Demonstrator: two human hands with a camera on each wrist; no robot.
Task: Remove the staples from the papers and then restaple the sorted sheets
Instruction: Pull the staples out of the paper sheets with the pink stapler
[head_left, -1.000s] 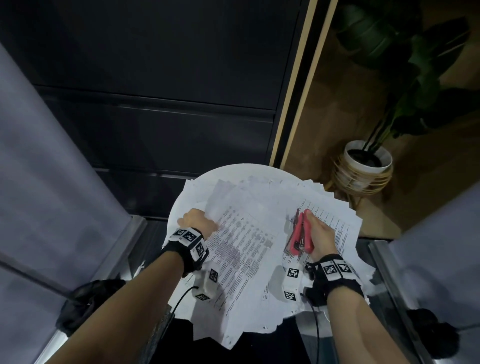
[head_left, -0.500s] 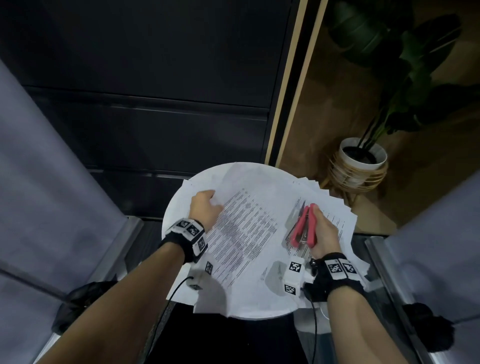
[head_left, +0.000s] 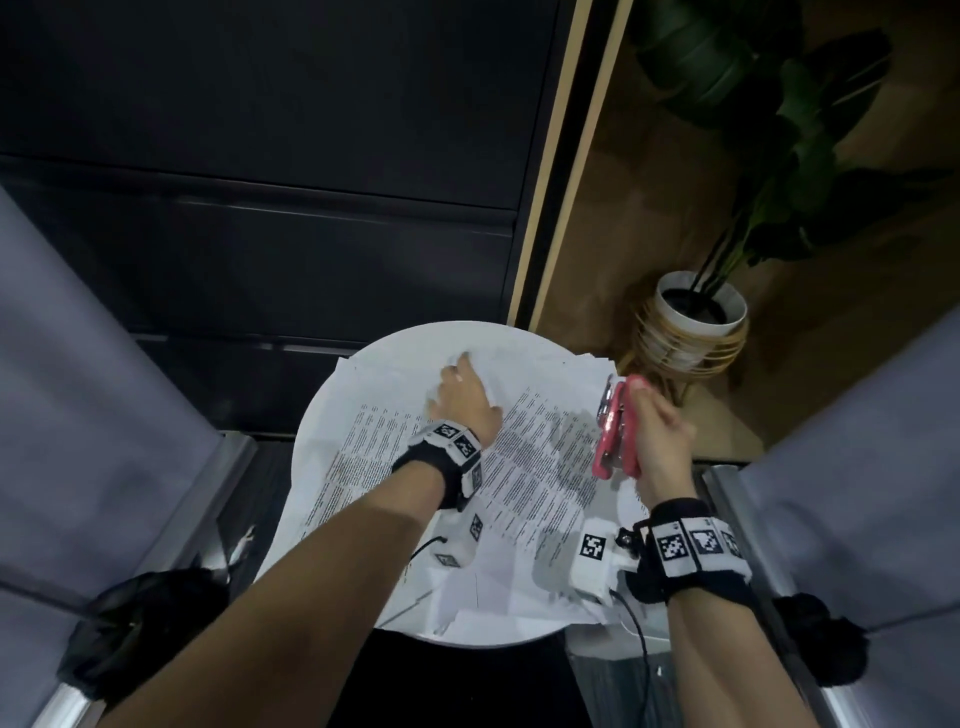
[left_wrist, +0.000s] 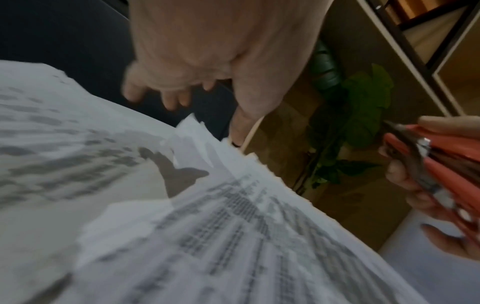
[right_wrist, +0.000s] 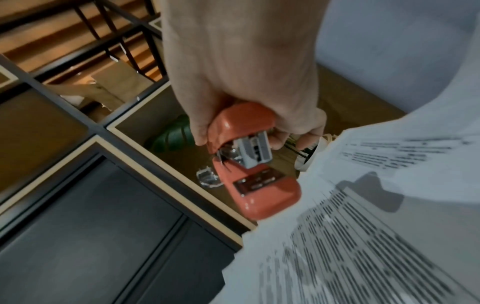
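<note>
A spread of printed sheets (head_left: 530, 457) covers the round white table (head_left: 395, 348). My left hand (head_left: 460, 374) reaches across them to their far edge. In the left wrist view the left hand (left_wrist: 182, 102) hangs with relaxed fingers (left_wrist: 168, 100) just above a lifted paper corner (left_wrist: 192, 127); I see nothing pinched. My right hand (head_left: 657, 431) grips a red stapler (head_left: 615, 431) at the right edge of the sheets, nose pointing away. The right wrist view shows the stapler (right_wrist: 254, 176) with its jaws parted and no paper between them; the sheets (right_wrist: 363, 236) lie to its right.
A potted plant in a white pot with a cane stand (head_left: 696, 322) is beyond the table on the right. Grey upholstered seats (head_left: 78, 405) flank the table on both sides. A dark cabinet front (head_left: 260, 156) stands behind it. A black bundle (head_left: 140, 618) lies at the lower left.
My left hand has moved from the left edge of the sheets to their far middle. My right hand has carried the stapler away and right, to the edge of the sheets.
</note>
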